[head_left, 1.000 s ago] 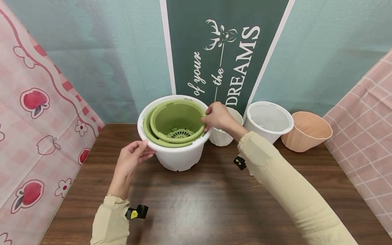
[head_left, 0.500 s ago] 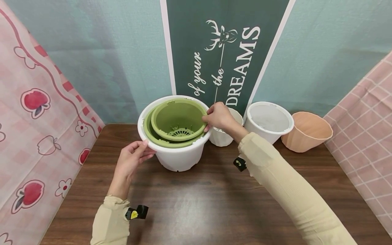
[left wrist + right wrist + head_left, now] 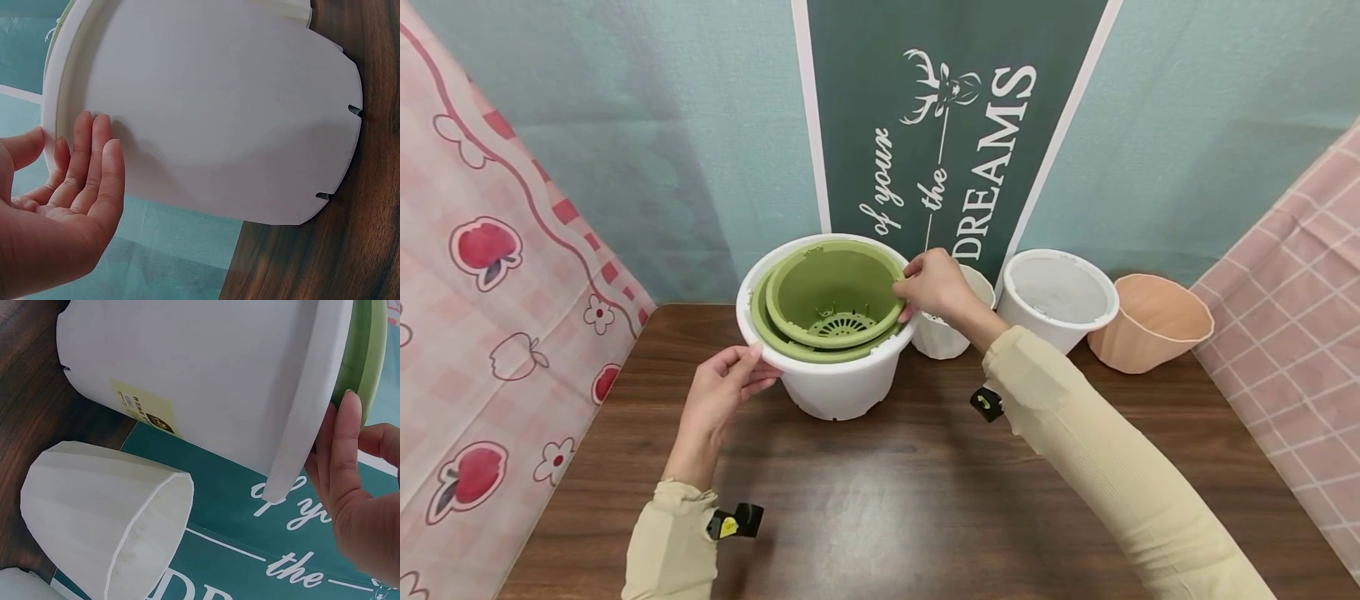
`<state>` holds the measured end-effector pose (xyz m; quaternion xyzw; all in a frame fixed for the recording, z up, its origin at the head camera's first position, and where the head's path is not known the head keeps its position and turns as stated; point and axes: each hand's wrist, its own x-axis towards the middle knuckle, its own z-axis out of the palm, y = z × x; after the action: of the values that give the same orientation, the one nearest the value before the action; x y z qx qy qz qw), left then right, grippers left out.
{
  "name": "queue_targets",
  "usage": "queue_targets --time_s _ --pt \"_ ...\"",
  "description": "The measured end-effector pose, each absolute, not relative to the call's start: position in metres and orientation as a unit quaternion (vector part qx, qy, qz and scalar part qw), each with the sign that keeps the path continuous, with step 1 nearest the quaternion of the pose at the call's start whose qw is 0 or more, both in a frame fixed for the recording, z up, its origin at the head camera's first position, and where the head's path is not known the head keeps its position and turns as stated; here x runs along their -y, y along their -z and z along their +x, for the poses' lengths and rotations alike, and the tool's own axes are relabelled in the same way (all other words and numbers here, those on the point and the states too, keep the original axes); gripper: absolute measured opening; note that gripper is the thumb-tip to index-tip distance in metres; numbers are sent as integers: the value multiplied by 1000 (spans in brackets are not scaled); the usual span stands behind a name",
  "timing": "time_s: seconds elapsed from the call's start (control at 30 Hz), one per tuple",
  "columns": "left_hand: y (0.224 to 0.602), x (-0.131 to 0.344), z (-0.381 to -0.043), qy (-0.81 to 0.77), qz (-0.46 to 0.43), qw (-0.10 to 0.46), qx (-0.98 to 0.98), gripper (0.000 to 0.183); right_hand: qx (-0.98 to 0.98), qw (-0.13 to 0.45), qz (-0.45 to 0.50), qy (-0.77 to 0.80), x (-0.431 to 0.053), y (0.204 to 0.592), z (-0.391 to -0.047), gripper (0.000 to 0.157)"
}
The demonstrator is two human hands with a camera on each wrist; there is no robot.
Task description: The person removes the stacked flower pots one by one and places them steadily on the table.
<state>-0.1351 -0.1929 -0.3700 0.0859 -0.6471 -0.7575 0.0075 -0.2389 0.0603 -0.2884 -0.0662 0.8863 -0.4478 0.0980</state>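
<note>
A large white plastic flowerpot (image 3: 841, 393) stands upright on the table, with two green pots nested inside it. The smaller green flowerpot (image 3: 808, 287) has a slotted drainage base and sits toward the right within the larger green flowerpot (image 3: 822, 356). My left hand (image 3: 724, 385) pinches the white pot's rim at its front left, thumb on the outer edge and fingers beneath, as the left wrist view shows. On the right, my right hand (image 3: 938, 287) pinches the smaller green pot's rim, which stands above the white rim (image 3: 319, 394) in the right wrist view.
A small white faceted pot (image 3: 942, 337) stands behind my right hand. Farther right are a white round pot (image 3: 1060, 287) and a peach faceted pot (image 3: 1150, 325), along the back curtain (image 3: 685, 167). Patterned pink cloths hang at both sides of the wooden table (image 3: 865, 517).
The smaller green pot has rocked slightly, shifting a little right and then back left inside the larger one. Both hands stay at their rims.
</note>
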Motion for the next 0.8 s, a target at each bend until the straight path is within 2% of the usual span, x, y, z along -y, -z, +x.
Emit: queue_targets --time_s 0.4,0.8 --pt "370 192 -134 756 85 10 649 18 -890 82 -60 444 -61 285 -236 34" --pt "372 193 -136 764 76 20 640 17 -863 101 -55 492 -61 272 -237 28"
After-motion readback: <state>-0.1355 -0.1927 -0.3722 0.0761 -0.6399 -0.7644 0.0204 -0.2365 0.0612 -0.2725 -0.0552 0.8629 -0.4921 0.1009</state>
